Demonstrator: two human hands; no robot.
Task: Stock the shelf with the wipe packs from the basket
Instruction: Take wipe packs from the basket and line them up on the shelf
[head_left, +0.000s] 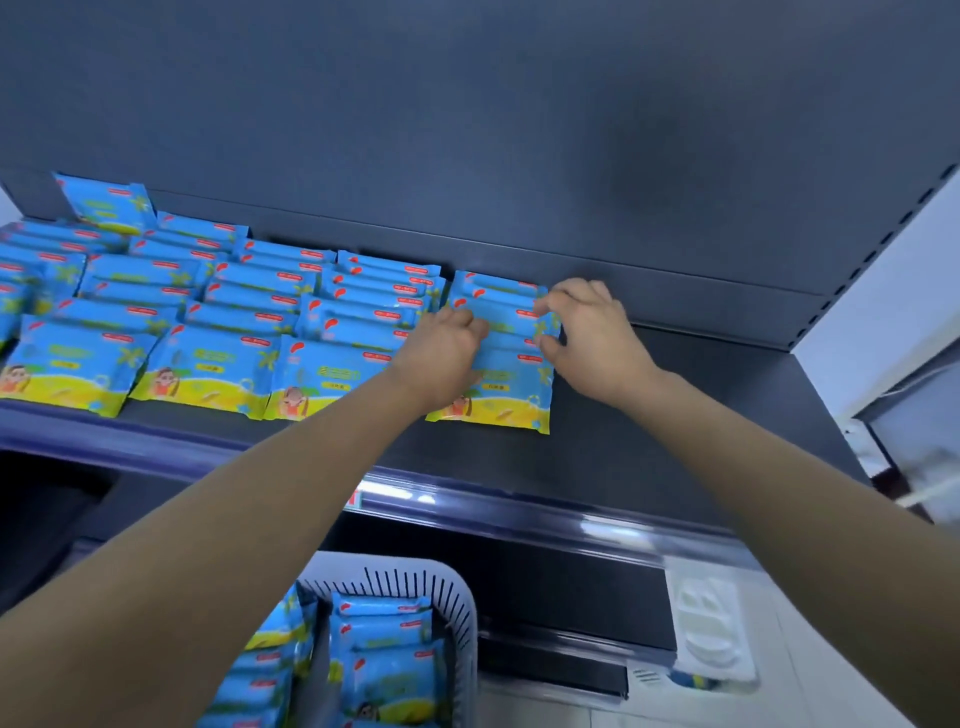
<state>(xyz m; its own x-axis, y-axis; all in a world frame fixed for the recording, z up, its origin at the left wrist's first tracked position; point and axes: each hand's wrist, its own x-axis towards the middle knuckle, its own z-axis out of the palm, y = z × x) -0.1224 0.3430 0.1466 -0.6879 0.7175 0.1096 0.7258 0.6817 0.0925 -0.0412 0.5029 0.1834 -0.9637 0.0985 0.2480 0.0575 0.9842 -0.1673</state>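
Blue and yellow wipe packs (208, 364) stand in several overlapping rows on the dark shelf (675, 441). The rightmost row (511, 395) is between my hands. My left hand (441, 358) rests on its left side, fingers curled against the packs. My right hand (587, 327) pinches the right edge of a pack near the back of that row. Below, a white slotted basket (462, 618) holds more wipe packs (384, 660).
Bare dark shelf lies to the right of the last row. A slotted upright (883, 234) bounds the shelf on the right. The shelf's front rail (519, 506) runs above the basket. A white moulded tray (711, 629) lies at the lower right.
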